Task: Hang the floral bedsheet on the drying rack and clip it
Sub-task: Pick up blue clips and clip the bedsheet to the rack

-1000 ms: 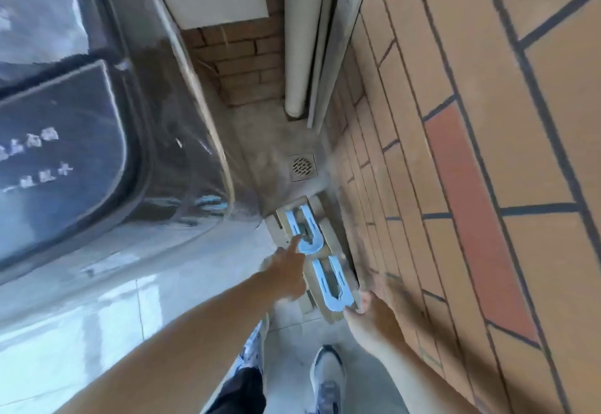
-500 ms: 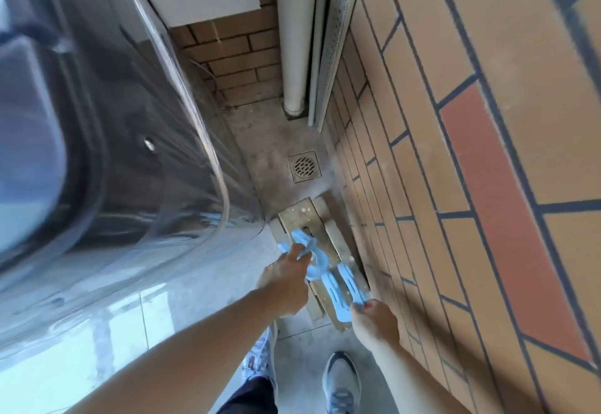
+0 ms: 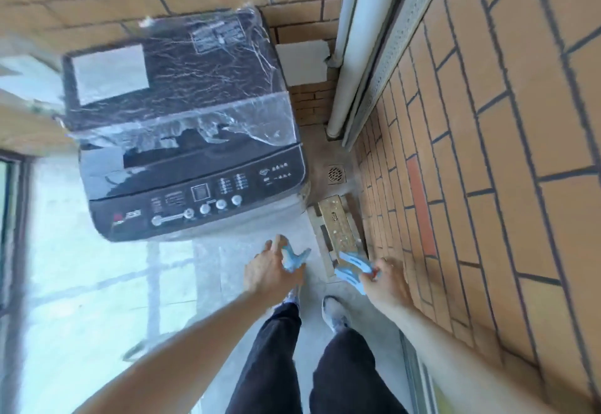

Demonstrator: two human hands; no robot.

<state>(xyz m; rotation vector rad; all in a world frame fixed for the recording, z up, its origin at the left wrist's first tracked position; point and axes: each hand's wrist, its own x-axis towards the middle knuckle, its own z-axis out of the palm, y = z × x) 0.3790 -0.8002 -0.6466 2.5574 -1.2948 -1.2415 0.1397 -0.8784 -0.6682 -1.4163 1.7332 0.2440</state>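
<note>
My left hand [image 3: 271, 272] grips a light blue plastic clip [image 3: 294, 259], low in the middle of the view. My right hand [image 3: 385, 278] holds a second light blue clip [image 3: 353, 269], whose long jaws point left toward the other hand. Both hands hang above the grey floor, just in front of my shoes. The floral bedsheet and the drying rack are not in view.
A dark washing machine [image 3: 182, 140] wrapped in clear plastic stands ahead on the left. A small wooden pallet [image 3: 336, 228] lies on the floor by the brick wall [image 3: 487, 153] on the right. A floor drain [image 3: 335, 173] and a white pipe [image 3: 354, 39] sit in the corner.
Both hands have lifted the blue clips off the wooden pallet and pulled back toward my body. The view has risen, and the washing machine's top now shows.
</note>
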